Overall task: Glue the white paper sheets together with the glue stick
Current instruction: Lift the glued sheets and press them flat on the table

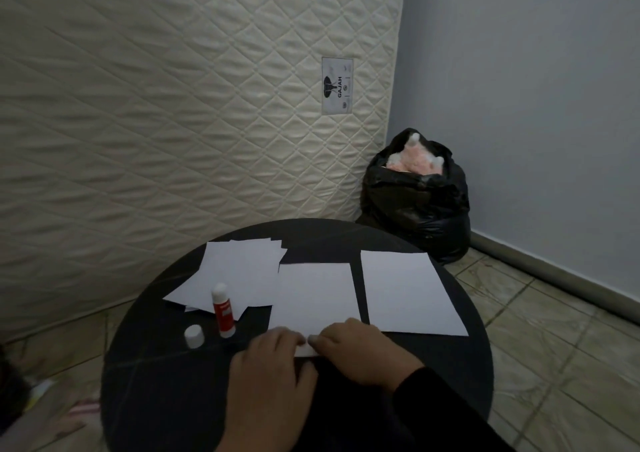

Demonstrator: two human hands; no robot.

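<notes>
On the round black table (166,382) lies a white paper sheet (313,295) in the middle. My left hand (268,375) and my right hand (360,351) rest flat on its near edge, fingertips almost touching, pressing down. A second white sheet (408,292) lies to the right, apart from the first. A loose pile of white sheets (235,271) lies at the left. A red glue stick (223,309) stands upright and uncapped beside the pile. Its white cap (194,335) stands on the table to its left.
A quilted cream mattress (173,105) leans upright behind the table. A black rubbish bag (415,202) with pink stuffing sits in the corner on the tiled floor (554,365). A grey wall (536,87) runs along the right.
</notes>
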